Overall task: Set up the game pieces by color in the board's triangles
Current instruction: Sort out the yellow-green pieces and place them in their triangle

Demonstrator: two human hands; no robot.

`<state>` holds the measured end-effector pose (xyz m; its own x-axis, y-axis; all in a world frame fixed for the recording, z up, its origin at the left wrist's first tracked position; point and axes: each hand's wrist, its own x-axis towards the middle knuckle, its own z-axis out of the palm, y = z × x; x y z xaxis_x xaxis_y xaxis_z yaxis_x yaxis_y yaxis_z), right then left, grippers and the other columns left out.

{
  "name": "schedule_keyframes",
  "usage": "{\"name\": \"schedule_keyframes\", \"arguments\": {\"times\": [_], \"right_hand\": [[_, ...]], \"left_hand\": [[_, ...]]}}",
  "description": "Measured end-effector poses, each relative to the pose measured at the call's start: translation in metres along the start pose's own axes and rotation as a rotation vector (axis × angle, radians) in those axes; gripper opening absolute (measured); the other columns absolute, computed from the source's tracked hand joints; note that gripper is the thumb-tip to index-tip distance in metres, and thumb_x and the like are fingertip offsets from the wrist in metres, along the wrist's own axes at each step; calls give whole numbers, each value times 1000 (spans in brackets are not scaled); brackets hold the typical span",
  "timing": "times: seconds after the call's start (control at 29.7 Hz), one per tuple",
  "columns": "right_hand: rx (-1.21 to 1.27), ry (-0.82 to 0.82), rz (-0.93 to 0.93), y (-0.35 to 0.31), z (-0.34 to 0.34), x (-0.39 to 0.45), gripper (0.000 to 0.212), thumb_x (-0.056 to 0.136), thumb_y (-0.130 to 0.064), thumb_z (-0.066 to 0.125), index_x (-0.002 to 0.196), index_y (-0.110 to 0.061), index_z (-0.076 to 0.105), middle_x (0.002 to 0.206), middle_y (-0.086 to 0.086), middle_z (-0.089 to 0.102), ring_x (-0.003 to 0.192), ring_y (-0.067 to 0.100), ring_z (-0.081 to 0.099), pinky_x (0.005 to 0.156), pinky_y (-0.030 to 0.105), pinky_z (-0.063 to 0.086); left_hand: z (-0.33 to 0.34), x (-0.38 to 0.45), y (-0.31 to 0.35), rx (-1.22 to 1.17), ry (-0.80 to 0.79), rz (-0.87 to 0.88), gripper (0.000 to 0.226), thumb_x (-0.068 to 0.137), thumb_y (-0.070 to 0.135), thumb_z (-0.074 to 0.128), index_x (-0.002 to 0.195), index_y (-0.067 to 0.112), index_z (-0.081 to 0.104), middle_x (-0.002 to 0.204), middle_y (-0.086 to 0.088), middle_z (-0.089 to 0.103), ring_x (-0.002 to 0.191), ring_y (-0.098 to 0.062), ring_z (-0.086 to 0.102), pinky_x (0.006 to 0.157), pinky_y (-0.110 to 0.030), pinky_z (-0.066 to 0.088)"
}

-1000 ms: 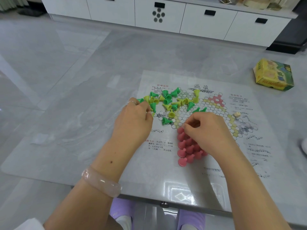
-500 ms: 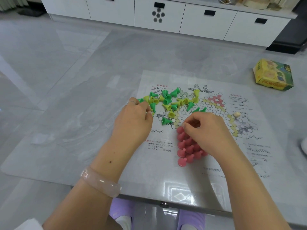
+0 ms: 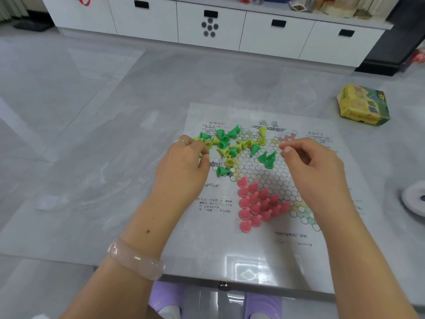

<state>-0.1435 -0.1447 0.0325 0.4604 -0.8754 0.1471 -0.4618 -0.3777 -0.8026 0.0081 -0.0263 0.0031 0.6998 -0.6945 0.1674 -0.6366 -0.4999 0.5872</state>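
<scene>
Hands [image 3: 241, 162] above board [image 3: 322, 261], table edge [image 3: 69, 256] near.

This looks like a home living room. A long run of low white cabinets [image 3: 207, 26] with black recessed handles stands along the far wall, its top crowded with books and packets too blurred to name. The floor [image 3: 57, 72] is large glossy grey marble-look tiles. A glossy grey desk [image 3: 96, 203] carries a paper Chinese checkers board [image 3: 257, 226] and, well beyond the right grip [image 3: 305, 166], a yellow game box [image 3: 363, 104]. Purple slippers [image 3: 165, 298] show below the desk's near edge.
</scene>
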Motion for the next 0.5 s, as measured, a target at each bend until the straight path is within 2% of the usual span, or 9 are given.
{"name": "schedule_keyframes", "arguments": {"times": [0.07, 0.2, 0.27, 0.34, 0.44, 0.5], "right_hand": [[12, -25, 0, 0, -7, -2, 15, 90, -19, 52, 95, -28, 63, 84, -23, 58, 72, -13, 52, 62, 1, 39], [-5, -136, 35, -2, -20, -1, 19, 90, -21, 52, 105, -30, 60, 95, -16, 59, 84, -1, 55, 68, 18, 43], [-112, -207, 49, 0, -22, 3, 25, 89, -24, 54, 114, -30, 56, 106, -9, 58, 90, 7, 56, 76, 27, 46], [-289, -287, 47, 4, -19, 13, 37, 88, -27, 56, 124, -28, 50, 122, -2, 52, 105, 16, 53, 90, 36, 44], [-516, -410, -2, 11, -5, 30, 56, 86, -35, 59, 136, -25, 37, 143, 5, 36, 126, 22, 41, 103, 38, 34], [-602, -467, -73, 16, 7, 39, 64, 84, -42, 58, 140, -24, 31, 148, 5, 29, 129, 22, 39, 105, 38, 33]], "left_hand": [[0, 2, 0, -11, 10, -14, 21, 91, 17, 46, 101, 14, 64, 108, -2, 52, 83, -17, 48, 69, -28, 38], [-2, 7, -1, -26, 42, -43, 20, 90, 16, 47, 101, 14, 64, 110, -5, 53, 81, -17, 47, 69, -26, 34], [-4, 6, -1, -26, 54, -52, 20, 90, 16, 47, 101, 13, 64, 108, -6, 54, 80, -18, 47, 69, -26, 33], [-5, 5, 0, -22, 46, -58, 20, 90, 16, 47, 101, 14, 63, 109, -5, 53, 82, -18, 48, 70, -26, 34], [-4, 0, 4, -9, -18, -19, 22, 89, 20, 51, 108, 18, 62, 118, -3, 51, 98, -19, 50, 75, -26, 35], [-1, -4, 9, 16, -97, 72, 26, 88, 23, 54, 114, 21, 60, 126, -1, 48, 113, -18, 46, 84, -26, 36]]}}
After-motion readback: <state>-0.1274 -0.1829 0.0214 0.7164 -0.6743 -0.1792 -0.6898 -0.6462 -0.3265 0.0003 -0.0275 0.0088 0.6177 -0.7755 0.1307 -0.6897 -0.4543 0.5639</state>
